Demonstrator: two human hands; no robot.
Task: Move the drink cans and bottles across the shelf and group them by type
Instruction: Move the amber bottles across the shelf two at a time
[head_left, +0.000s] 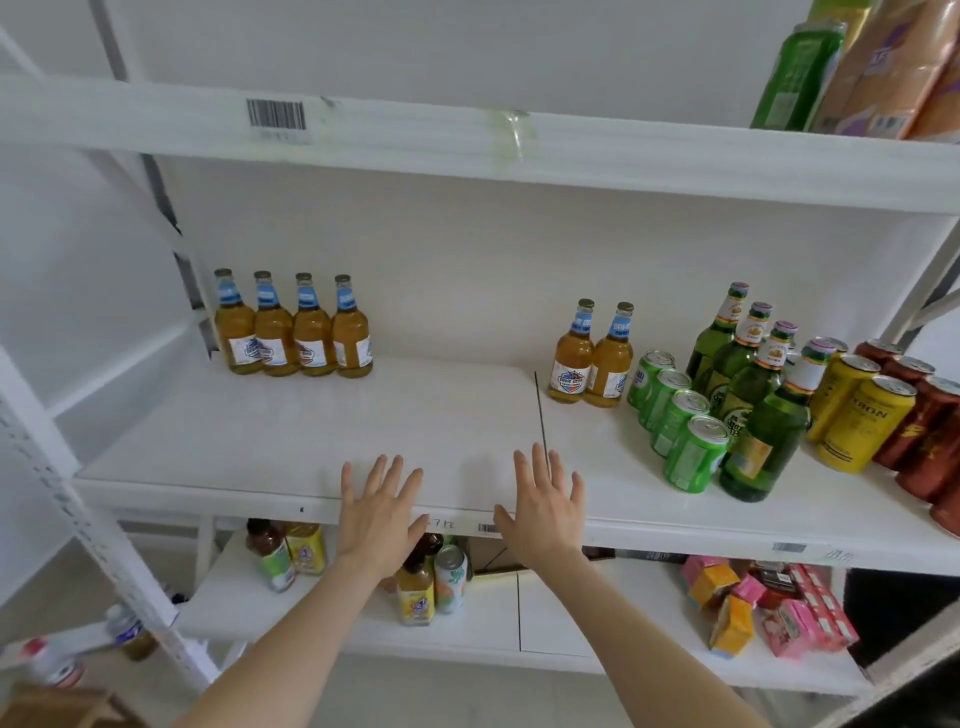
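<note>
Shelf (260, 441), four bottles (293, 332) beyond left hand (382, 514)

One view, worn on person's head. Looks forward and bit down, straight at white shelf (311, 431). Very near: arms show from bottom edge, left hand (382, 514) and right hand (545, 512) at shelf front, mid picture. Wide lens bends edges. Upper board (675, 156) crosses top of picture. Lower board (571, 623) seen from above. Amber bottles (293, 332) back left, green cans (693, 454) at right.
</note>
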